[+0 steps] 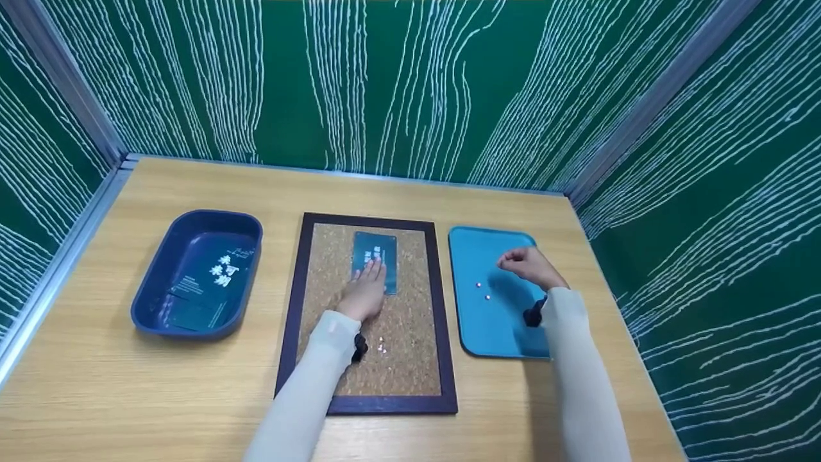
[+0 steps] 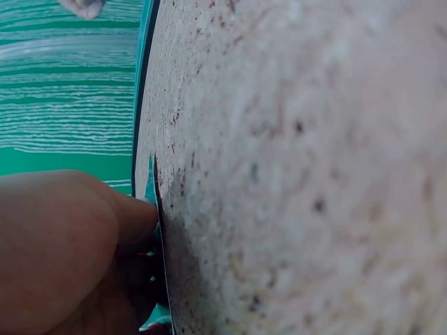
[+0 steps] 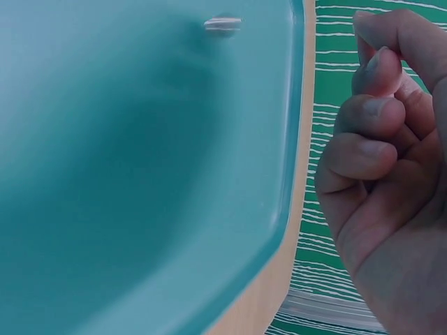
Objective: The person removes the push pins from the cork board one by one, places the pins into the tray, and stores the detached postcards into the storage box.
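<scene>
In the head view my left hand (image 1: 363,296) lies with extended fingers over the lower part of a dark green printed card (image 1: 380,242), pressing it on a framed cork board (image 1: 410,314). The left wrist view shows the thumb (image 2: 133,216) at the card's edge, close to the cork. My right hand (image 1: 531,265) hovers above a blue tray (image 1: 471,333), fingers curled and thumb and index tips together. Any tiny thing between those tips is hidden. Two small shiny pieces (image 1: 478,284) lie on the tray, left of this hand.
A dark blue bin (image 1: 144,317) stands on the left with similar green printed cards (image 1: 205,282) inside. Several tiny bright pieces (image 1: 382,346) lie on the lower cork. Green walls with white streaks enclose the wooden table (image 1: 83,385).
</scene>
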A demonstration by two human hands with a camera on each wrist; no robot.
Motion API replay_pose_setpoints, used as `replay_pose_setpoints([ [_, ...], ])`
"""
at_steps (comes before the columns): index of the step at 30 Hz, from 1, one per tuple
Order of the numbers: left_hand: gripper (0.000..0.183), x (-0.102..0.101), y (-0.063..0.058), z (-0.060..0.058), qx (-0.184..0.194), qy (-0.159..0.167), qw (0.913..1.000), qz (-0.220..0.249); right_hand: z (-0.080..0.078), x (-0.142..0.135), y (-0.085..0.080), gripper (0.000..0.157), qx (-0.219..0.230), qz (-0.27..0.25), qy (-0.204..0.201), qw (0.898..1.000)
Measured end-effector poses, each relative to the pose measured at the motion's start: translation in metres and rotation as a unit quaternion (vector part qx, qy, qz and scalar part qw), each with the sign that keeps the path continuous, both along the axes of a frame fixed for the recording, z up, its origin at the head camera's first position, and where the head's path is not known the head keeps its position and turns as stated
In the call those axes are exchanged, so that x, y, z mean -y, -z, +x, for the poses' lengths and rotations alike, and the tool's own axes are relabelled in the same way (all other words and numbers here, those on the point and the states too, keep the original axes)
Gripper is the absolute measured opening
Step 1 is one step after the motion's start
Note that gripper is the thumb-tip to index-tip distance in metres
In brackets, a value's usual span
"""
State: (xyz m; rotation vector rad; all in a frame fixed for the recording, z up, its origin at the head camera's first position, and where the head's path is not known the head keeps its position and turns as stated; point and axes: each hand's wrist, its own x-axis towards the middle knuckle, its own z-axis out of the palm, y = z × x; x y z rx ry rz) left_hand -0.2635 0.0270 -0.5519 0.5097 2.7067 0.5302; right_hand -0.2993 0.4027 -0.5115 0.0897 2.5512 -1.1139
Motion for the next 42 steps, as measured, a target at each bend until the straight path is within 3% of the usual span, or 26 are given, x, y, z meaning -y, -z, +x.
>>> replay_pose_setpoints([
  [14,0.053,0.000,-0.001,-0.001,-0.001,0.007,1.0000,-0.004,0.001,0.004,0.000,0.033,-0.007,-0.006,0.007,1.000],
  [26,0.054,0.000,0.002,-0.002,-0.004,0.006,0.9999,-0.007,-0.005,0.018,-0.009,0.039,-0.012,-0.041,0.023,0.999],
  [36,0.054,0.000,0.002,-0.002,-0.003,0.005,1.0000,-0.007,-0.011,0.041,-0.011,0.042,0.004,-0.115,0.065,0.991],
  [42,0.053,-0.001,0.002,-0.001,-0.006,0.009,0.9999,-0.007,-0.017,0.062,-0.012,0.045,0.047,-0.201,0.094,0.974],
])
